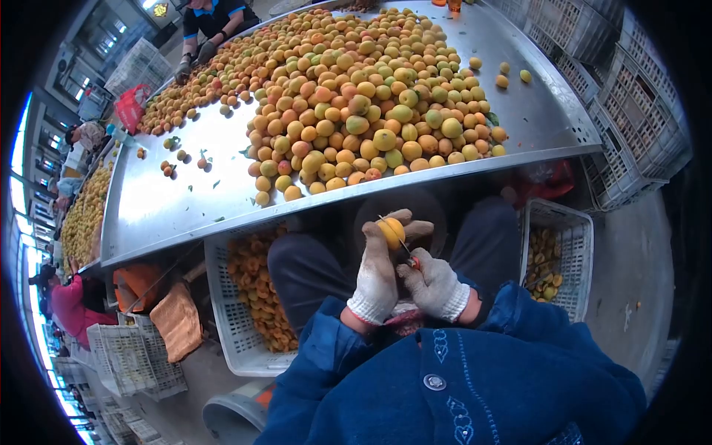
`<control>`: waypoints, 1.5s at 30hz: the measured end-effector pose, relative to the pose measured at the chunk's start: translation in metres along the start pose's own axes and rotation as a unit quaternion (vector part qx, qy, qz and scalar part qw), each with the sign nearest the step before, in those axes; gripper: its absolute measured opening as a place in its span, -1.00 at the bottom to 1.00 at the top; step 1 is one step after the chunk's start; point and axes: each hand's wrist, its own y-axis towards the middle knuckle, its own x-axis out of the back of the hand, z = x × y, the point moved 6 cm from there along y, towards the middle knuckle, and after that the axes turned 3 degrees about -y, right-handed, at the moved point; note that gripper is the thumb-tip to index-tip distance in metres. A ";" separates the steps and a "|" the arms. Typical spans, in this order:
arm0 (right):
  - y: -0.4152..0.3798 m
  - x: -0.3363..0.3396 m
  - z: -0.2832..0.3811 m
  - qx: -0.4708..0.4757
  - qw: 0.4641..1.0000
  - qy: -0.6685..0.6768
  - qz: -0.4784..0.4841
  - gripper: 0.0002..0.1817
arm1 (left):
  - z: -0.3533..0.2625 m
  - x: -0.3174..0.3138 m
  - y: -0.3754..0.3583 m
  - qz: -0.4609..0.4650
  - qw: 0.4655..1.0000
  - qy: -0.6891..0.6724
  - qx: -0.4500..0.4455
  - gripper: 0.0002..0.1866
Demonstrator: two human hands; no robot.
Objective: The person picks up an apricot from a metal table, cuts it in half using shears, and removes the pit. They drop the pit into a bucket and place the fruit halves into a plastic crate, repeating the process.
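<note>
My left hand, in a white knitted glove with a stained palm, grips a yellow-orange apricot between thumb and fingers. In my right hand, gloved the same way, is a small knife with a red part at its handle. Its thin blade lies across the apricot's face. Both hands are close together over my lap, just below the front edge of the metal table. A large heap of apricots covers much of that table.
A white crate of cut apricot pieces stands by my left leg, another crate by my right. Stacked crates rise at the right. Across the table a person in gloves handles apricots. A grey bucket sits lower left.
</note>
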 end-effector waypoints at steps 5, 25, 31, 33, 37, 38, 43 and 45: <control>0.000 0.004 -0.003 -0.019 0.999 -0.005 0.028 -0.65 | -0.018 0.007 0.000 -0.019 0.962 0.206 -0.180 -0.38; 0.006 -0.006 -0.020 -0.008 0.994 -0.105 -0.021 -0.62 | 0.019 0.013 0.008 -0.094 0.993 -0.064 0.022 -0.34; 0.008 0.003 -0.009 -0.014 0.995 -0.094 0.044 -0.55 | 0.000 0.013 0.006 -0.055 0.991 0.064 -0.105 -0.32; 0.009 0.002 -0.014 0.000 0.993 -0.112 0.036 -0.53 | 0.005 0.017 0.009 -0.044 0.997 -0.011 -0.055 -0.33; 0.010 -0.004 -0.029 0.004 0.987 -0.155 0.041 -0.47 | 0.020 0.016 0.012 -0.059 0.990 -0.124 0.033 -0.27; 0.010 -0.004 -0.029 0.002 0.987 -0.155 0.042 -0.47 | 0.024 0.018 0.010 -0.072 0.987 -0.134 0.051 -0.25; 0.008 -0.008 -0.024 -0.032 0.986 0.144 0.075 -0.57 | 0.022 0.021 0.009 -0.057 0.997 -0.047 0.019 -0.21; 0.007 -0.008 -0.027 -0.064 0.978 0.178 0.089 -0.60 | 0.025 0.020 0.010 -0.055 0.993 -0.089 0.051 -0.20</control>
